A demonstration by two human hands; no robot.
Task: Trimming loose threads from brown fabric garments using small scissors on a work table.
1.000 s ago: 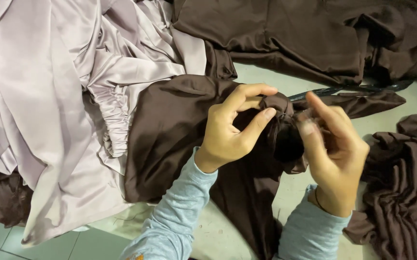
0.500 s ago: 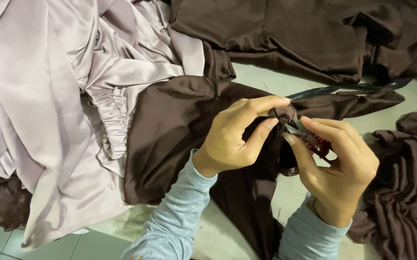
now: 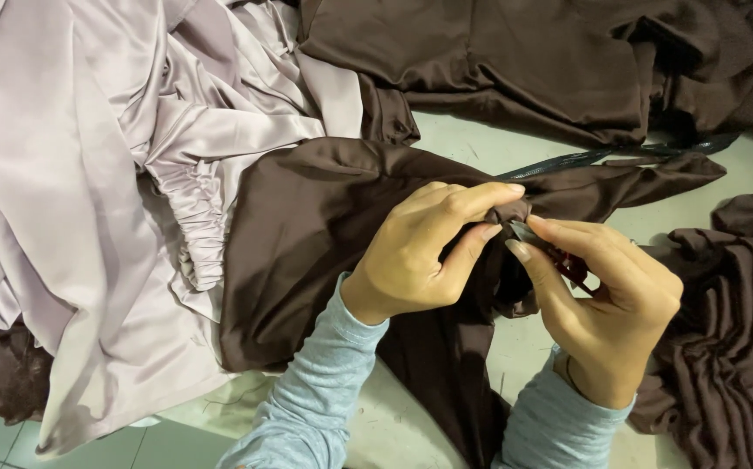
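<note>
A dark brown satin garment (image 3: 324, 226) lies across the pale table in front of me. My left hand (image 3: 429, 252) pinches a bunched fold of this brown fabric between thumb and fingers. My right hand (image 3: 611, 304) holds a small cutting tool (image 3: 559, 256) with a reddish handle and metal tip, its point touching the pinched fold. Both sleeves are light blue.
A lilac satin garment (image 3: 90, 156) with a gathered elastic edge covers the left side. More brown fabric (image 3: 524, 61) is heaped at the back and another ruched piece (image 3: 733, 330) at the right. A dark strip (image 3: 602, 156) lies on the pale table (image 3: 515, 139).
My right hand has shifted from gripping the fabric bunch to bringing the small tool's tip against the fold. The left hand's fingers have stretched out along the fold.
</note>
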